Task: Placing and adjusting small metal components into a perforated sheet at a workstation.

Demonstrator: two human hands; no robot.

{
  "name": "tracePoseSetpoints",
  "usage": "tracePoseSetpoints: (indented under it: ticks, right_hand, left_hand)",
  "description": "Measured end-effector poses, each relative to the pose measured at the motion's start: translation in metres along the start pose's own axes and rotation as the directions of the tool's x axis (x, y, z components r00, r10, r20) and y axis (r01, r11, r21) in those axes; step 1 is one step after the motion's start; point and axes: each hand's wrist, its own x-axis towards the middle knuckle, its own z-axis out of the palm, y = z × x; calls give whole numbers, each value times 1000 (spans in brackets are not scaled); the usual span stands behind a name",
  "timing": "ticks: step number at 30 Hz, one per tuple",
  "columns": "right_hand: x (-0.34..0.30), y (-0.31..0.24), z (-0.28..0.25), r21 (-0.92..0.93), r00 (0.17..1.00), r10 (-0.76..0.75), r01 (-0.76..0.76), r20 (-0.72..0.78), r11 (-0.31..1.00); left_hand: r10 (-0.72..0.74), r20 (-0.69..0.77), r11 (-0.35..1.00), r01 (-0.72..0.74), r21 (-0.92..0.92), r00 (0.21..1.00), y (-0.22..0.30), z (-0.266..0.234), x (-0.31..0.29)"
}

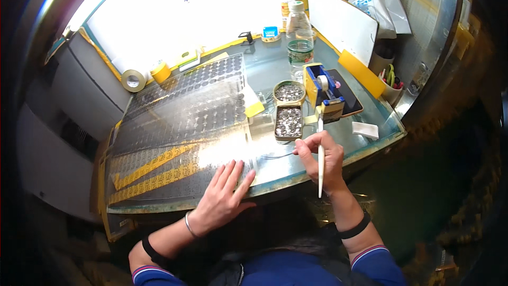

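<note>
My left hand point(222, 193) lies with its fingers stretched out over the front right part of a clear sheet point(185, 100) with rows of dark round spots. Yellow printed strips point(159, 176) cross the front of that sheet. My right hand point(325, 161) is closed around a slender white stick point(320, 180), tapered at its lower end. From its pinched fingertips a thin dark tool point(278, 157), perhaps tweezers, points left over the bare tabletop. Just beyond are a rectangular tray point(289, 139) and a round dish point(275, 95), both full of small shiny pieces.
A blue tape dispenser point(330, 100) stands right of the containers, by a dark tablet-like slab point(352, 95). Behind is a plastic bottle point(300, 32). Tape rolls point(133, 80) sit back left. A folded white cloth point(365, 130) lies near the right edge, below a pen cup point(390, 94).
</note>
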Motion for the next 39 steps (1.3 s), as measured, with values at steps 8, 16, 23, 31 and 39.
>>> tracePoseSetpoints:
  ticks: [8,16,23,31,39]
  right_hand:
    - [1,-3,1,-56,998,35,-32,56,998]
    - [1,-25,42,151,921,234,-291,313,945]
    - [30,-37,58,219,837,379,-486,395,846]
    - [26,-30,78,39,919,-3,-13,395,999]
    - [7,0,52,475,945,289,-185,-156,860]
  left_hand:
    - [-107,-444,993,78,-83,890,-10,-20,-62]
    - [-424,-589,875,142,-463,688,23,-85,-113]
    - [-324,-202,609,40,-792,924,30,-80,-156]
    - [-95,-134,529,-64,-846,986,27,-49,-146]
    - [-118,-295,949,20,-313,948,-9,-52,-151]
